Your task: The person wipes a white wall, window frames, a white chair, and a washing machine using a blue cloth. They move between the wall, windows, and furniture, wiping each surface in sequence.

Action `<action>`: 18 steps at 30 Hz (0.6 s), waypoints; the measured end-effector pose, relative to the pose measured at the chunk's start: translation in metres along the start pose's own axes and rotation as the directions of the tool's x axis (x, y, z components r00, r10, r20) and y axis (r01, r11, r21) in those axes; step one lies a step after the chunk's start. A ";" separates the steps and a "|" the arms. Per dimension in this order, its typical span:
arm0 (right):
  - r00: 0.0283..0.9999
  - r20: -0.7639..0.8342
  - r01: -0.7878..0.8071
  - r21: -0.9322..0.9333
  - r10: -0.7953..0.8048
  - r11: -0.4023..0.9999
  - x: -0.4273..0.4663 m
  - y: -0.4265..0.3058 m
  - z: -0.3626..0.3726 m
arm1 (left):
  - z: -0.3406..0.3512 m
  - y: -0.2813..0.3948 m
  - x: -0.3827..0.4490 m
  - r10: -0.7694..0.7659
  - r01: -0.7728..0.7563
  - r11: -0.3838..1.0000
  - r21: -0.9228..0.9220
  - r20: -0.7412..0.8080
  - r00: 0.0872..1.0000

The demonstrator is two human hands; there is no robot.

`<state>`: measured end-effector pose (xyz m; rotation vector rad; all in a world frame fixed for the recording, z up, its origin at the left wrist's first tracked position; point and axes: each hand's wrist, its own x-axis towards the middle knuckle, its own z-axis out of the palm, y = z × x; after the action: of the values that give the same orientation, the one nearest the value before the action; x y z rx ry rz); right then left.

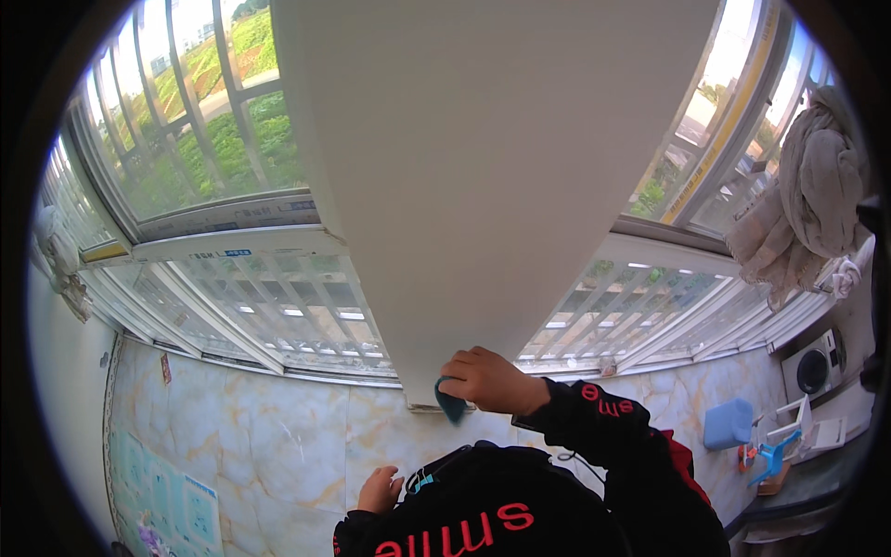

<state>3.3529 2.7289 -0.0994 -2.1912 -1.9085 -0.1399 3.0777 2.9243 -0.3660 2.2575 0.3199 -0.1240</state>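
Note:
My right hand [487, 381] is raised before the lower part of a pale wall column [473, 209], its fingers closed on a dark teal cloth [452, 406]. The cloth hangs below the fingers near the column's foot; whether it touches the wall cannot be told. Lower and to the left, my left hand [381, 489] is held by my body over the marbled tile floor, fingers a little apart, with nothing seen in it.
Barred sliding windows [202, 118] flank the column. A gathered curtain [818, 188] hangs at right. A washing machine [813, 365], a blue bin [728, 423] and a small blue chair [774, 457] stand at right. A light blue mat [163, 491] lies at lower left.

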 end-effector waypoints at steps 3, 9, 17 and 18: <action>0.893 -0.443 -0.051 0.060 0.073 0.997 -0.006 -0.001 -0.050 | -0.004 -0.008 -0.007 -0.019 0.019 1.000 -0.018 -0.007 1.000; -0.089 -0.945 -0.424 -0.250 -0.314 0.870 0.012 0.038 -0.270 | -0.011 -0.022 -0.016 -0.058 0.059 0.996 -0.059 0.021 0.998; 0.930 -0.298 0.149 -0.234 -0.217 0.961 0.092 -0.009 -0.081 | -0.008 -0.028 -0.008 -0.082 0.082 0.996 -0.030 0.004 0.997; 0.967 -0.051 0.242 -0.128 -0.251 0.962 0.093 -0.019 -0.062 | -0.007 -0.030 -0.008 -0.061 0.061 0.998 -0.003 -0.023 0.998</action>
<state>3.3532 2.8064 -0.0166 -1.9820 -2.1806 -0.3761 3.0617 2.9467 -0.3825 2.2487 0.4015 -0.1295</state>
